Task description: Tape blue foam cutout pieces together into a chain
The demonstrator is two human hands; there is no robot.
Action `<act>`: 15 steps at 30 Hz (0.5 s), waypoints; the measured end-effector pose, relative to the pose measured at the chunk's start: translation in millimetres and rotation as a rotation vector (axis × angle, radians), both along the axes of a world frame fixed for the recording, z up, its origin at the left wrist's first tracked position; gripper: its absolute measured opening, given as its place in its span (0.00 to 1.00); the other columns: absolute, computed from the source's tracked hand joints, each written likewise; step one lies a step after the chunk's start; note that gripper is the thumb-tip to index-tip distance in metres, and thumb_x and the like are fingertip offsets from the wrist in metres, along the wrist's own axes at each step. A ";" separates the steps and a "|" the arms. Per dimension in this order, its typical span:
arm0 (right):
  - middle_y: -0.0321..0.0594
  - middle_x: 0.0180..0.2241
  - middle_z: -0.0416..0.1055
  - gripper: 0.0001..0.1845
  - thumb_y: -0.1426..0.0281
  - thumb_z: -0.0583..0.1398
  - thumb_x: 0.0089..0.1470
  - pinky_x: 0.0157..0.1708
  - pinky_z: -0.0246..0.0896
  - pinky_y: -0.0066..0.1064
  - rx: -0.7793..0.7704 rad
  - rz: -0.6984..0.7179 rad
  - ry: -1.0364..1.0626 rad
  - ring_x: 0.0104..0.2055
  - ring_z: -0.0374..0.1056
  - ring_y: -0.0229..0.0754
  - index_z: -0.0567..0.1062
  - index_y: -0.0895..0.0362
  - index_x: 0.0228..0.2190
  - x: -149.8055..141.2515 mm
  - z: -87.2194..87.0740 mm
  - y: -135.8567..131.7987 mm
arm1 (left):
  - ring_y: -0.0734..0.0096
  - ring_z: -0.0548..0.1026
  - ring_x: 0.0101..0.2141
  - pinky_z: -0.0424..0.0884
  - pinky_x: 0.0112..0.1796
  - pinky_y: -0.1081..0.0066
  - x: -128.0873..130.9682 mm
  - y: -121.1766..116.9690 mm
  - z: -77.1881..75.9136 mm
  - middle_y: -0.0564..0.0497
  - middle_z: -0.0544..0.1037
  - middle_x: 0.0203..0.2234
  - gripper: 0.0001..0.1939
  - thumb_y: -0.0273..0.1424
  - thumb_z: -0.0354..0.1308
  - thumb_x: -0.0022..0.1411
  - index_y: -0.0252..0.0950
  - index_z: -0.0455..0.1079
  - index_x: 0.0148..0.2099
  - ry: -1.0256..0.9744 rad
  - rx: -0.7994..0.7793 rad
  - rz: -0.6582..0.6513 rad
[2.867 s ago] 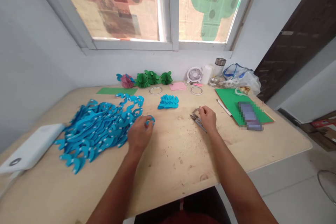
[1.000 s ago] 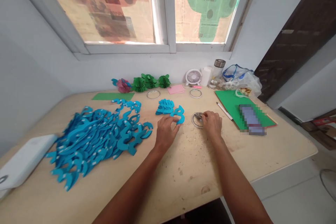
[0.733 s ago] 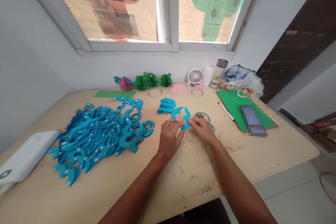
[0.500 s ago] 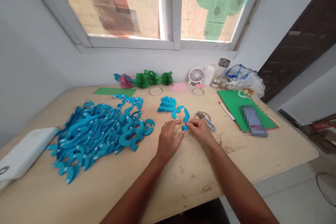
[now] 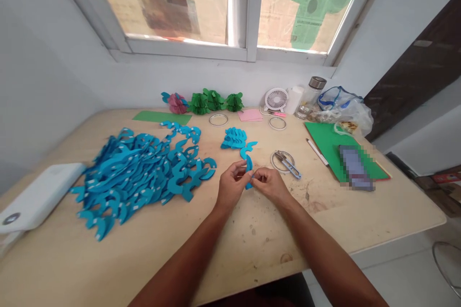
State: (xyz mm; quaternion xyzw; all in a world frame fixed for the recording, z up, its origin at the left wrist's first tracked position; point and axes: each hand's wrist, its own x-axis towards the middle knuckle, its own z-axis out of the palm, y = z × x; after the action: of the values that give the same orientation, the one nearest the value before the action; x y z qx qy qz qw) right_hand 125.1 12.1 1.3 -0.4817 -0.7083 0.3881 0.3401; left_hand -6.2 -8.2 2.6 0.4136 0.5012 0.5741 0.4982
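A curved blue paper piece (image 5: 249, 164) is pinched between my two hands over the middle of the table. My left hand (image 5: 232, 183) closes on it from the left, thumb against its lower part. Fingertips of my right hand (image 5: 267, 182) grip its lower right edge. Just beyond my hands lies another curved blue strip (image 5: 245, 152), and past that a small folded blue paper stack (image 5: 234, 138). To the left spreads a big pile of wavy blue paper pieces (image 5: 133, 172), several with small white patches.
Right of my hands, blue-handled scissors (image 5: 288, 163) rest on a ring. Farther right are a white pen (image 5: 317, 152), green sheet (image 5: 320, 141) and phone (image 5: 356, 165). A small fan (image 5: 276, 100), glass bottle (image 5: 311, 98) and green paper flowers (image 5: 214, 100) stand at the back; a white power bank (image 5: 43, 196) lies left.
My left hand has gone from spread fingers to gripping the blue paper piece, which is now more upright. My right hand keeps its pinch. The whole view has shifted slightly.
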 end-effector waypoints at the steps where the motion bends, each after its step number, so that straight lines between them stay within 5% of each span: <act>1: 0.32 0.16 0.60 0.14 0.63 0.59 0.46 0.20 0.45 0.24 -0.006 0.010 0.012 0.21 0.52 0.31 0.69 0.59 0.17 -0.6 0.5 -0.7 | 0.68 0.74 0.32 0.69 0.35 0.70 -0.6 -0.1 0.6 0.49 0.77 0.30 0.17 0.33 0.63 0.45 0.33 0.71 0.40 0.002 -0.008 0.010; 9: 0.31 0.17 0.57 0.19 0.56 0.57 0.47 0.20 0.45 0.24 -0.201 0.053 0.201 0.21 0.50 0.31 0.70 0.60 0.20 4.9 1.6 3.2 | 0.71 0.73 0.28 0.69 0.31 0.71 -10.0 5.2 -3.0 0.48 0.77 0.28 0.18 0.35 0.64 0.44 0.32 0.72 0.38 -0.192 -0.088 -0.032; 15: 0.31 0.16 0.57 0.20 0.55 0.58 0.46 0.21 0.44 0.24 -0.196 0.051 0.190 0.21 0.50 0.31 0.71 0.60 0.20 4.3 4.4 3.2 | 0.70 0.74 0.28 0.70 0.34 0.69 -13.4 6.1 -2.5 0.47 0.78 0.29 0.14 0.32 0.62 0.44 0.33 0.73 0.35 -0.302 -0.135 -0.076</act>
State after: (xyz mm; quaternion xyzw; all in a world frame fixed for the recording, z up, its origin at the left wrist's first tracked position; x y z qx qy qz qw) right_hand 129.4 15.3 5.7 -0.4554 -0.6435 0.5081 0.3470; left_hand -19.5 -2.1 0.1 0.3068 0.4419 0.5757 0.6158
